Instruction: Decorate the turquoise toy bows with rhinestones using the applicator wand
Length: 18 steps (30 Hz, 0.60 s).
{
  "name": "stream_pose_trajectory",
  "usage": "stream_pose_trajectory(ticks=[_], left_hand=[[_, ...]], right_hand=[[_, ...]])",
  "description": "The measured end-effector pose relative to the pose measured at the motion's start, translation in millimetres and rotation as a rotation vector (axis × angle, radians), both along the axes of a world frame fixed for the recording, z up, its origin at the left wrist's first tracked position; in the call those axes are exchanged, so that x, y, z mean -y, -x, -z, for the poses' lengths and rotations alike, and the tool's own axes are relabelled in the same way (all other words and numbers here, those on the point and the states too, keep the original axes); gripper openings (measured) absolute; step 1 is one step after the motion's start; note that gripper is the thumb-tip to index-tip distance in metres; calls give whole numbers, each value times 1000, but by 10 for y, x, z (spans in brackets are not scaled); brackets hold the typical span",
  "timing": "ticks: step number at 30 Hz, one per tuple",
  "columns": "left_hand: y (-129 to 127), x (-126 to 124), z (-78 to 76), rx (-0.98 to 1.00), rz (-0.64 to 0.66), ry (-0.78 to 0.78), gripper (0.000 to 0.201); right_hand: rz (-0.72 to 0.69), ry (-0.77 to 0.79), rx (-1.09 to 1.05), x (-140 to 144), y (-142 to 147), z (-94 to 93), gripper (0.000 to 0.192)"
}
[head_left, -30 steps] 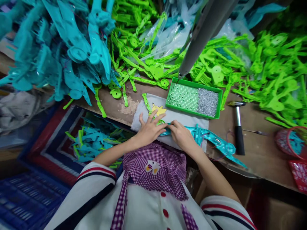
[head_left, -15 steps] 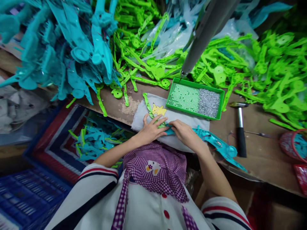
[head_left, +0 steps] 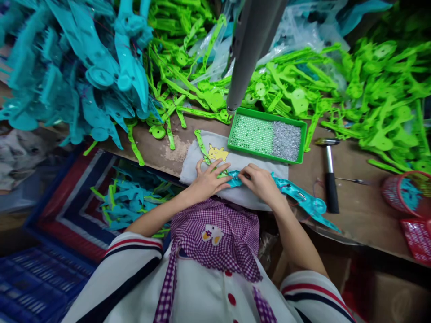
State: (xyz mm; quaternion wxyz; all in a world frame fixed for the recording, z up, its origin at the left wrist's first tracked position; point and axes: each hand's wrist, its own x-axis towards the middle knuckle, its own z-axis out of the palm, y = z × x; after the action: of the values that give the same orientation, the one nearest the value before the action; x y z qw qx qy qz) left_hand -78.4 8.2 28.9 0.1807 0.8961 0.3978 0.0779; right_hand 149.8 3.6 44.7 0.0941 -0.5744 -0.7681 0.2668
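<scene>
Worktop [head_left: 363, 224] is covered by green plastic parts [head_left: 370, 89] behind the grey cloth [head_left: 256, 161]. Teal part [head_left: 296, 197] is laid on the cloth's near edge. Left hand [head_left: 208, 181] is pressed flat, fingers spread; right hand [head_left: 261, 184] is pinched on the teal part.

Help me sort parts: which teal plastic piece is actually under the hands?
The teal piece lying flat on the grey cloth, both hands on its left end; the other teal pieces sit piled or in the crate.
</scene>
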Motion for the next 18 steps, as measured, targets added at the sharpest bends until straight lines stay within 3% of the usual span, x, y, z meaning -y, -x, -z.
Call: stream_pose_trajectory(ticks=[7, 13, 18], left_hand=[[-10, -37, -58, -22, 21, -35, 31], [-27, -67, -92, 32, 32, 10, 25], [-36, -75, -105, 21, 33, 6, 25]], right_hand=[[174, 41, 91, -8, 56, 12, 18], [408, 26, 103, 187, -184, -1, 25], [433, 90, 66, 190, -222, 31, 24]])
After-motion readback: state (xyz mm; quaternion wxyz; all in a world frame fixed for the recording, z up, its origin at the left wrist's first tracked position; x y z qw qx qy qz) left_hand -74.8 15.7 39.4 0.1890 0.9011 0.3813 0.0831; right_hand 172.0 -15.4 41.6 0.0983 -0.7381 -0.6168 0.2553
